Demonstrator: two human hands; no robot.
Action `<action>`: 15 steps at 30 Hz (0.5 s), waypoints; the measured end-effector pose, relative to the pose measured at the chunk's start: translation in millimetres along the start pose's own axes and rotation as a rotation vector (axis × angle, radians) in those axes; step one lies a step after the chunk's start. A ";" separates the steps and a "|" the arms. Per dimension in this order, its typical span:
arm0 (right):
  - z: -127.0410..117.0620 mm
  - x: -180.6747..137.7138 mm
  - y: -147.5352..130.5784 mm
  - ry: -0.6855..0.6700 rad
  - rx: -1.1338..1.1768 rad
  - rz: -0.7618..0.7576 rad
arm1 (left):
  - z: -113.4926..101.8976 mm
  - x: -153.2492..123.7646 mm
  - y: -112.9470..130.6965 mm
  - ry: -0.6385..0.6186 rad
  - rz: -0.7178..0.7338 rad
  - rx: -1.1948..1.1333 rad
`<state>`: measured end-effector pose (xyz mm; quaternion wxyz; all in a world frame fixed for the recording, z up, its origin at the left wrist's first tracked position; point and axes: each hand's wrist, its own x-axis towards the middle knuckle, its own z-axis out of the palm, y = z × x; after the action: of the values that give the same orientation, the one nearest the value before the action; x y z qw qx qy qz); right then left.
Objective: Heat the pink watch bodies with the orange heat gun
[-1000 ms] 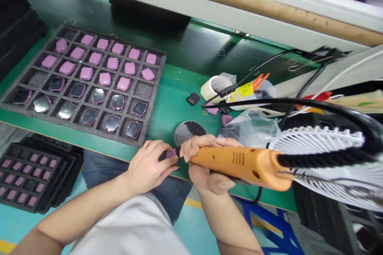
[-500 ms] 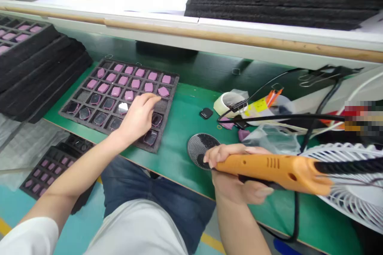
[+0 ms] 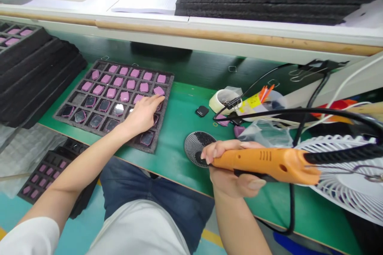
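Observation:
My left hand (image 3: 143, 112) reaches over a black foam tray (image 3: 76, 121), its fingertips down at a compartment near the right edge. A dark, purple-rimmed watch case (image 3: 159, 106) shows partly below those fingertips; the hand covers the rest. Purple pieces (image 3: 130, 84) fill the tray's back rows, and dark glossy watch cases (image 3: 96, 121) sit in the front rows. My right hand (image 3: 224, 155) is wrapped around an orange corded hand tool (image 3: 257, 162), held above the green table. A black perforated disc (image 3: 196, 147) shows at the tool's far end; whether they are joined is hidden.
Stacked foam trays (image 3: 32, 75) stand at left, with another tray (image 3: 42, 179) lower down. Right of the tray lie a small black square (image 3: 202, 111), a tape roll (image 3: 218, 101), a plastic bag (image 3: 266, 133) and black cables (image 3: 311, 110). A white fan guard (image 3: 344, 191) stands at right.
My left hand's fingertips have moved right to a compartment that was bare, where a dark edge now shows. A purple piece behind the hand is uncovered. The view has shifted slightly.

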<state>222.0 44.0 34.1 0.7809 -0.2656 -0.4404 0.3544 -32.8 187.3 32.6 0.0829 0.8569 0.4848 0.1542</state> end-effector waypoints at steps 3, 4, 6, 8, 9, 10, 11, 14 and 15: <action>0.5 0.9 2.3 0.045 -0.025 -0.013 | -11.9 3.7 -10.9 0.025 -0.199 0.188; 0.9 1.6 3.5 0.058 -0.040 -0.021 | -14.7 4.4 -14.3 0.026 -0.257 0.224; 2.4 3.8 5.9 0.089 -0.087 -0.048 | -17.6 5.8 -19.7 0.014 -0.300 0.244; 4.8 7.2 8.1 0.128 -0.146 -0.091 | -17.4 8.7 -23.1 -0.015 -0.309 0.269; 6.3 8.9 8.9 0.140 -0.177 -0.109 | -17.0 10.7 -24.4 -0.031 -0.318 0.285; 7.7 10.6 9.5 0.141 -0.205 -0.121 | -16.9 13.1 -25.8 -0.046 -0.329 0.299; 9.1 11.9 10.1 0.135 -0.229 -0.131 | -17.4 15.6 -27.2 -0.059 -0.341 0.304; 12.6 13.1 12.2 0.109 -0.268 -0.142 | -23.5 18.7 -29.9 -0.043 -0.363 0.254; 13.4 12.7 13.3 0.111 -0.272 -0.142 | -26.9 16.8 -28.7 -0.017 -0.361 0.229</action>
<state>210.6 63.5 37.1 0.7840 -0.3562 -0.4582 0.2201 -57.0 216.3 52.5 0.0155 0.7612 0.6441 0.0737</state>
